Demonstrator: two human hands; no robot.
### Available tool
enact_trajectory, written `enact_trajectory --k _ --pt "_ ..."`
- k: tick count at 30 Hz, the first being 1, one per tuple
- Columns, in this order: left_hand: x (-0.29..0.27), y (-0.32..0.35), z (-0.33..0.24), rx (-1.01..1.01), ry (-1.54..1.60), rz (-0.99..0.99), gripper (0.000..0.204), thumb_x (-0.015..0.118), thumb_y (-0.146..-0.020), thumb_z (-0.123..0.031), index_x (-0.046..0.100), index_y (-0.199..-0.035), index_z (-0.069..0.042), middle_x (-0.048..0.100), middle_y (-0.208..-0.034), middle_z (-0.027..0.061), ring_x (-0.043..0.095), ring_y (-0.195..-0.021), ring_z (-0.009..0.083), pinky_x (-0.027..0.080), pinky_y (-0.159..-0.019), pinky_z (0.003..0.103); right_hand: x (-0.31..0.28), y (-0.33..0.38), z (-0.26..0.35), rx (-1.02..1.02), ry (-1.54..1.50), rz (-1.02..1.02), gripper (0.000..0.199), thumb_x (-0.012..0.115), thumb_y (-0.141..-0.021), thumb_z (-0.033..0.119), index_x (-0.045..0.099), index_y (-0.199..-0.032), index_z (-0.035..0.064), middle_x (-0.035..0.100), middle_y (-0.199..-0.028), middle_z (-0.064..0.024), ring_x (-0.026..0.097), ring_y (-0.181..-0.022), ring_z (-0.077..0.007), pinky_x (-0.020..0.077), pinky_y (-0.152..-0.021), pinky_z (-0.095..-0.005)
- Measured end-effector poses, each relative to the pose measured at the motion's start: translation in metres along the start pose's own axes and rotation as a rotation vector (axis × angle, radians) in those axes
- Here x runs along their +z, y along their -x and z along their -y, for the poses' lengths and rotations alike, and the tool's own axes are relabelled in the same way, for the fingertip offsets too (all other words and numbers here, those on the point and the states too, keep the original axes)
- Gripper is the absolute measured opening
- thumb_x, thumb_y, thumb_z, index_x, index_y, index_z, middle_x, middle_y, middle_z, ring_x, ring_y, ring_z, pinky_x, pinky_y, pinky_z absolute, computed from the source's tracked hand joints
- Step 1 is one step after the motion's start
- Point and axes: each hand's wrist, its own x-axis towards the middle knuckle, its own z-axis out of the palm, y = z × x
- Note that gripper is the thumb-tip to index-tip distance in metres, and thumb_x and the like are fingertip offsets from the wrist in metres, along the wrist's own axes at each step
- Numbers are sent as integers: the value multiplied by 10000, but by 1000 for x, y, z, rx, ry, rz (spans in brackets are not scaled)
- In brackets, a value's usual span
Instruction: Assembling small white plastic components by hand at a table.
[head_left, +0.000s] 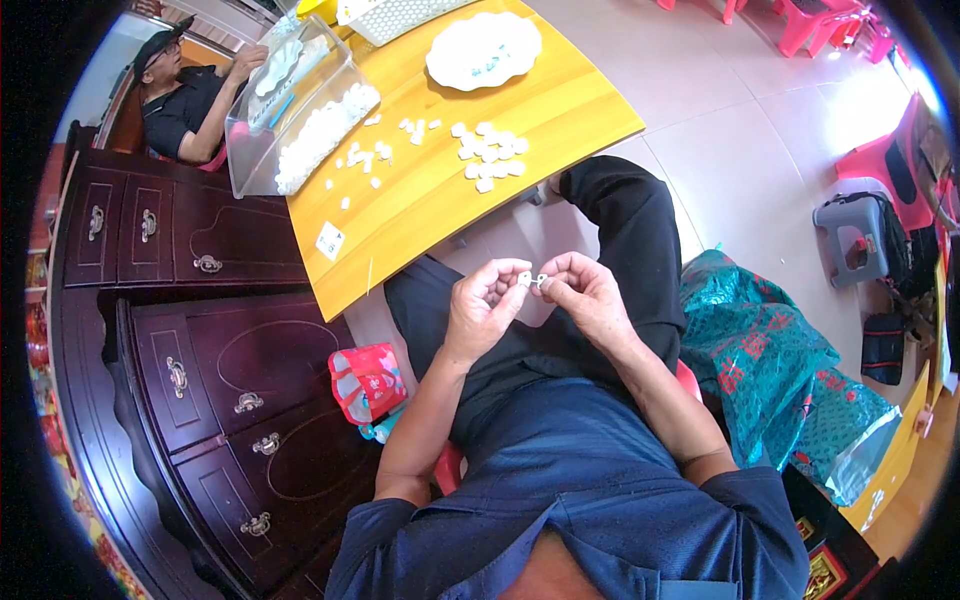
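Above my lap, in front of the table's near edge, my left hand [482,307] pinches a small whitish piece [524,279] between thumb and fingers. Close beside it, my right hand [588,293] is closed on another small pale piece [542,281]. The two pieces meet or nearly meet; their exact kind is too small to make out. Several white hexagonal-looking pieces [487,154] lie grouped on the wooden table [560,110]. Smaller white bits [383,152] are scattered to their left.
A clear plastic bin [250,155] holds a heap of white pieces [325,130]. Behind stand a scalloped white plate [455,45] and a white perforated basket [395,20]. Another person [180,110] sits far left. Dark drawers [230,380] flank my left, a green bag [750,350] my right.
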Motion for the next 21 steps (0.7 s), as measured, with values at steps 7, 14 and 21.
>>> enact_trajectory --k 7,14,21 --pt "-1 1 -2 -26 -27 48 236 630 -914 8 641 -1149 21 658 -911 10 615 -776 47 504 -696 192 -2 0 0 22 45 22 100 620 -947 27 627 -1042 -3 691 -912 -35 637 -819 -74 510 -776 -219" --pt "-1 -2 -1 25 -73 74 234 646 -910 -11 662 -1135 48 621 -931 34 617 -814 83 510 -737 215 2 2 2 29 -28 13 126 643 -949 55 634 -1058 -7 693 -914 -30 641 -814 -76 514 -770 -224" --pt "-1 -9 -21 139 -297 117 213 648 -891 15 687 -1101 15 634 -877 61 629 -743 100 513 -667 226 2 2 1 151 -37 33 156 646 -964 138 647 -1058 13 710 -902 -25 633 -775 -56 465 -656 -185"
